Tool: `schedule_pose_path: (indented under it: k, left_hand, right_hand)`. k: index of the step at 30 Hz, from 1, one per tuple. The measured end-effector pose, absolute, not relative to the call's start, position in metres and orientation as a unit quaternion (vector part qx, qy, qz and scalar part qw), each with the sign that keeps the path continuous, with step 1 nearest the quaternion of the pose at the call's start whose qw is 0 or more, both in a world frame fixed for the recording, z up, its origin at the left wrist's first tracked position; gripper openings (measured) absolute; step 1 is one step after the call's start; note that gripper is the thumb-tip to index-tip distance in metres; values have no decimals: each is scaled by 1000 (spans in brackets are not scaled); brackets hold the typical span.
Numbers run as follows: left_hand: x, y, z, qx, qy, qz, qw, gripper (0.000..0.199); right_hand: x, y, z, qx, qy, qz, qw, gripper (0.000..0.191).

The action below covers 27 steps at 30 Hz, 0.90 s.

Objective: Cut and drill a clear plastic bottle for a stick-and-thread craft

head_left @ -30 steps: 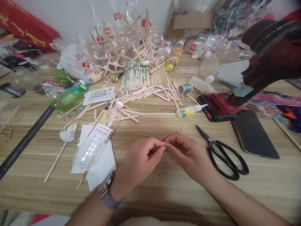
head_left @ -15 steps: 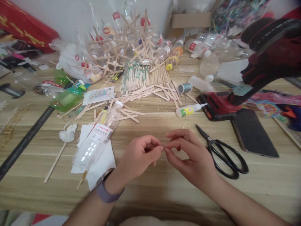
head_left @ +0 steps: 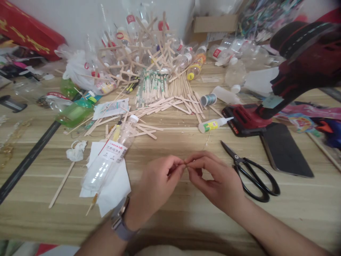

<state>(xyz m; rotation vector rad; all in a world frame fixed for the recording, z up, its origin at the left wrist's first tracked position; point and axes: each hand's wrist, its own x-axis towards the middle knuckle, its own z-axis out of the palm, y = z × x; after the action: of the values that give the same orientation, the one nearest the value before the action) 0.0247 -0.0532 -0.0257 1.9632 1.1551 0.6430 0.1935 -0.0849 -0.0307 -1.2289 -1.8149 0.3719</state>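
Observation:
Both hands meet fingertip to fingertip above the near middle of the wooden table. My left hand [head_left: 163,181], with a watch [head_left: 122,220] on its wrist, is closed in a pinch. Against it, my right hand [head_left: 215,177] also pinches with thumb and forefinger. Whatever lies between the fingertips is too small to make out. Black-handled scissors [head_left: 249,169] lie just right of my right hand. Beyond the hands is a glue bottle [head_left: 211,125] with a pointed nozzle, and a thread spool [head_left: 208,100] sits behind it. A clear plastic bottle [head_left: 103,163] rests on white paper left of my left hand.
Wooden sticks [head_left: 170,103] and plastic bottles are heaped toward the wall. At the right stand a red and black power tool [head_left: 247,119] and a dark phone [head_left: 287,149]. A green bottle [head_left: 74,113] and a stick with crumpled tissue [head_left: 76,151] lie left.
My left wrist has rolled, so the watch face shows more. The right fingers have drawn closer together, and the fingertips still meet. The objects on the table stay put.

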Motion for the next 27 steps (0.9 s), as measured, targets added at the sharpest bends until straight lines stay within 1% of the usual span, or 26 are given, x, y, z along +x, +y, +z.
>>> schedule_pose_path:
  k: [2,3,4,6,9,13,15,16,18,21,23,25,27]
  left_hand:
    - [27,-57,-29,830,424,283,227,17]
    - [28,-59,-30,849,407,290,169,18]
    - [28,-60,-31,860,393,300,123,19]
    - [29,-62,-32,867,371,327,63,19]
    - [29,-62,-34,860,352,368,35,17]
    - [29,-61,-34,859,356,365,52,17]
    - [29,-60,-32,855,369,354,88,16]
    - [29,-60,-31,846,382,349,124,15]
    - [28,-58,-29,809,417,335,245,11]
    - [27,-54,-25,693,454,297,474,6]
    - [27,-51,-24,611,460,277,581,6]
    - [28,-48,-23,551,461,275,639,8]
    - [29,-46,-24,510,456,284,672,10]
  right_hand:
    - [192,-85,-30,-519,-696,197,455,17]
    - [191,-85,-30,-524,-682,217,461,16]
    - [191,-85,-30,-528,-671,234,465,16]
    - [190,-84,-31,-529,-654,264,471,15]
    - [189,-84,-32,-525,-639,291,481,15]
    - [190,-83,-33,-518,-635,308,484,14]
    - [191,-83,-33,-517,-649,295,474,13]
    - [191,-82,-33,-516,-660,281,468,13]
    - [192,-82,-33,-513,-683,249,457,13]
    - [193,-81,-33,-505,-702,219,452,13]
    - [194,-81,-33,-503,-706,215,450,13]
    - [194,-81,-33,-499,-707,218,450,13]
    - [194,-81,-33,-494,-709,219,454,13]
